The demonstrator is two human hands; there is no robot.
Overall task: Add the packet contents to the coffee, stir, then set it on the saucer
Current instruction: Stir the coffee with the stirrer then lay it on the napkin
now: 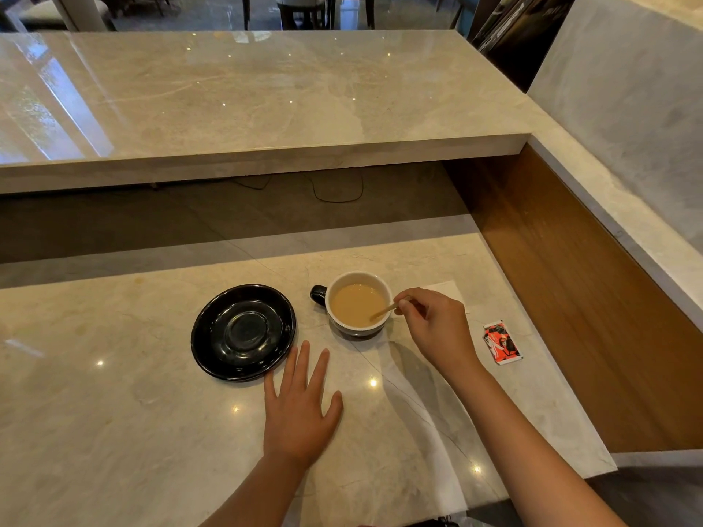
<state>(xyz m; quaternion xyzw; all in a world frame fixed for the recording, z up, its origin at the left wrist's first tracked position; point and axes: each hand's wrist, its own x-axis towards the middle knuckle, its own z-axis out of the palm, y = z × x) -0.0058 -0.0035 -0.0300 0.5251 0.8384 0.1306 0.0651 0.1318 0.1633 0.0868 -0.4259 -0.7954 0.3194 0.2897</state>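
Observation:
A coffee cup (344, 328), white inside with a dark handle pointing left, stands on the marble counter and holds light brown milky coffee. My right hand (433, 325) pinches a thin wooden stir stick (384, 310) whose tip is dipped in the coffee at the cup's right side. Left of the cup lies an empty black saucer (213, 336). My left hand (300, 405) rests flat on the counter, fingers spread, just below and right of the saucer, holding nothing. A red, black and white packet (501, 342) lies on the counter to the right of my right hand.
A white napkin (450, 290) lies under and behind my right hand. A raised marble bar ledge (266, 146) runs across the back, with a dark gap and cables beneath it. A wooden side panel (570, 279) borders the counter on the right.

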